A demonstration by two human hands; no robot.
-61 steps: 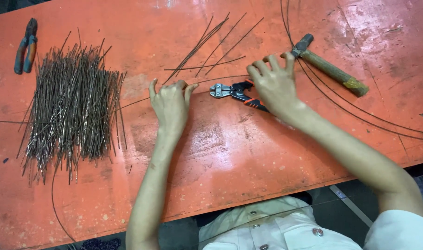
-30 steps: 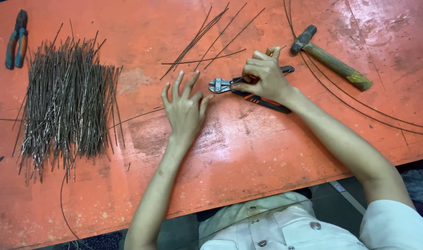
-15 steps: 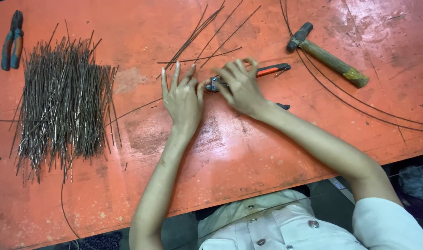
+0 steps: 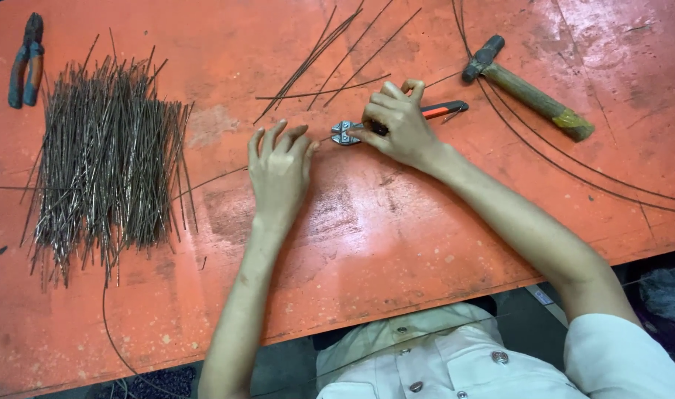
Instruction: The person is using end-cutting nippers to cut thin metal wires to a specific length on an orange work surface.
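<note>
My right hand (image 4: 398,124) grips a small bolt cutter (image 4: 346,132) with red and black handles, its grey jaws pointing left at a long thin wire (image 4: 212,178) that runs across the orange table (image 4: 396,244). My left hand (image 4: 280,170) lies flat on the table with fingers spread, pressing on that wire just left of the jaws. A big pile of cut wire pieces (image 4: 105,155) lies to the left of my left hand.
A wooden-handled hammer (image 4: 526,87) lies at the upper right, next to curved long wires. Blue-handled pliers (image 4: 24,59) rest at the top left corner. A few loose straight wires (image 4: 330,55) lie beyond the cutter. The table's near edge runs by my torso.
My right hand picked the cutter up off the table and brought its jaws left to the wire by my left fingertips. My left hand stayed flat on the wire.
</note>
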